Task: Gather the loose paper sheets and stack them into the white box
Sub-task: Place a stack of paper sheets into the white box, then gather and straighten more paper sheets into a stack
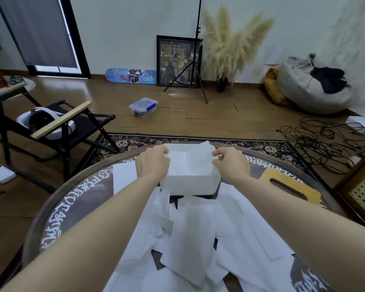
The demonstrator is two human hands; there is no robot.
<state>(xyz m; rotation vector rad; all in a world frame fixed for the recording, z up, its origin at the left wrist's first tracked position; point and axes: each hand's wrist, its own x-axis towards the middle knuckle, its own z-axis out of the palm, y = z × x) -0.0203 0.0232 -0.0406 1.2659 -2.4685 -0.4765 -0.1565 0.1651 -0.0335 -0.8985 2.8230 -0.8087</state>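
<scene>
The white box (190,185) stands at the far middle of the round dark table (76,199). A thin paper sheet (190,159) lies in it, one corner sticking up over the far rim. My left hand (153,163) grips the sheet's left edge at the box's left rim. My right hand (230,163) pinches its right edge over the right rim. Several loose paper sheets (190,232) lie overlapping on the table between the box and me, and one more sheet (123,175) lies left of the box.
A tan wooden lid with a slot (291,186) lies right of the box. A folding chair (57,131) stands left of the table. On the floor are a clear container (143,107), a tripod (190,76) and tangled cables (320,142).
</scene>
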